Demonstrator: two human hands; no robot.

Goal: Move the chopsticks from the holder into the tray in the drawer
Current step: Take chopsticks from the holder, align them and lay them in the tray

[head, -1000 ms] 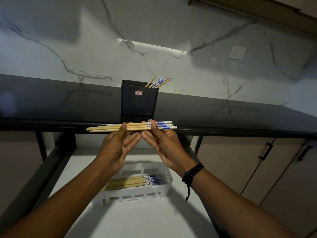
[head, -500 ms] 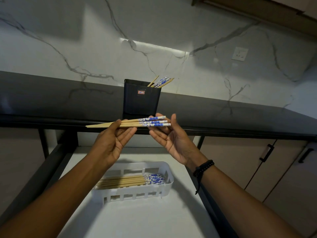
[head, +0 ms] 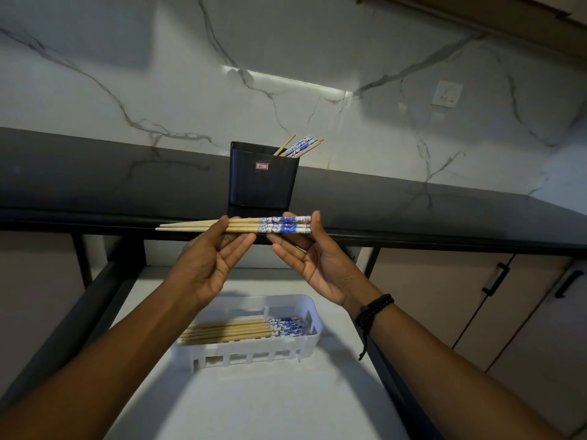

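Three held chopsticks (head: 235,224) lie level and side by side in the air, just in front of the front edge of the dark bench (head: 111,182), tapered tips pointing to 9 o'clock and blue-and-white patterned ends to 3 o'clock. Both hands hold this bundle from below, palms turned up.

The left hand (head: 209,265) pinches the plain wooden middle: its thumb lies across the top and its straight fingers run beneath. The tips stick out past it toward 9 o'clock. The right hand (head: 317,258) takes the patterned part, with its fingers under the sticks, one fingertip showing over the far side and the thumb set against the blunt ends. The two hands sit close together without touching. A dark beaded wristband (head: 373,309) circles the right wrist.

At 12 o'clock from the bundle, the black holder (head: 263,182) stands upright on the bench, with a few remaining chopsticks (head: 300,146) leaning out of its right corner toward 1 o'clock.

At 6 o'clock, well below the hands, the white slotted tray (head: 254,347) rests on the pale floor of the open drawer (head: 254,404). A row of stored chopsticks (head: 241,330) lies flat inside it, facing the same way as the held ones.
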